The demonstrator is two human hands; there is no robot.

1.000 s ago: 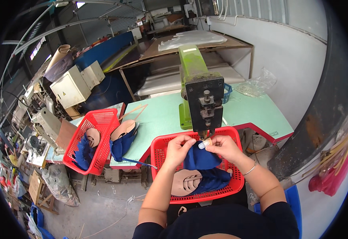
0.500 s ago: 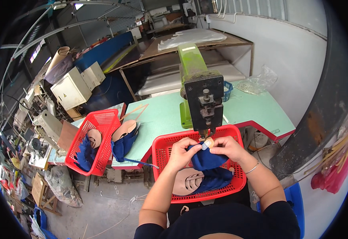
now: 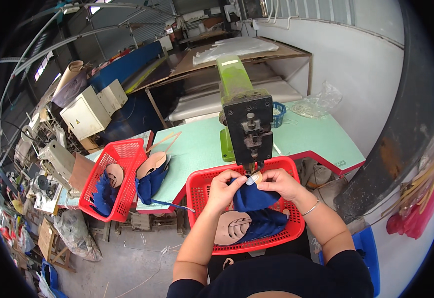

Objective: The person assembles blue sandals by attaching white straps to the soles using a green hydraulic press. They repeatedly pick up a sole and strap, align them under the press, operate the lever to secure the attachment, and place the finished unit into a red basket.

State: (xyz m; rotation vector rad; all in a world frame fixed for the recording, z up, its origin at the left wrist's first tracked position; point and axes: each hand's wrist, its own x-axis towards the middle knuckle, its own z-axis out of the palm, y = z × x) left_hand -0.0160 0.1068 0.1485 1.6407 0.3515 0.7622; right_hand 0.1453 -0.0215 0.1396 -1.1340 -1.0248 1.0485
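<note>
Beneath the black head of a green machine (image 3: pixel 249 126), a blue fabric shoe piece (image 3: pixel 256 199) with a beige tip and a pale patch is held up in both hands. My left hand (image 3: pixel 224 189) pinches it at the left of the patch. On the other side, my right hand (image 3: pixel 282 184) grips the beige tip between thumb and fingers. The piece's top edge is close to the machine's lower end; whether they touch cannot be told. Below lies a red basket (image 3: pixel 195 191) with beige slotted sole pieces (image 3: pixel 231 229) and blue fabric (image 3: pixel 270 222) in it.
A second red basket (image 3: pixel 140 154) with blue and beige pieces stands left, beside another blue-and-beige bundle (image 3: pixel 150 183) on the green tabletop (image 3: pixel 197 134). Behind the machine is a small blue basket (image 3: pixel 278 117). A thick dark post (image 3: pixel 383 159) rises at the right.
The scene has shifted slightly left in view. Both hands keep their hold on the blue shoe piece, with only a small shift of the fingers and the piece.
</note>
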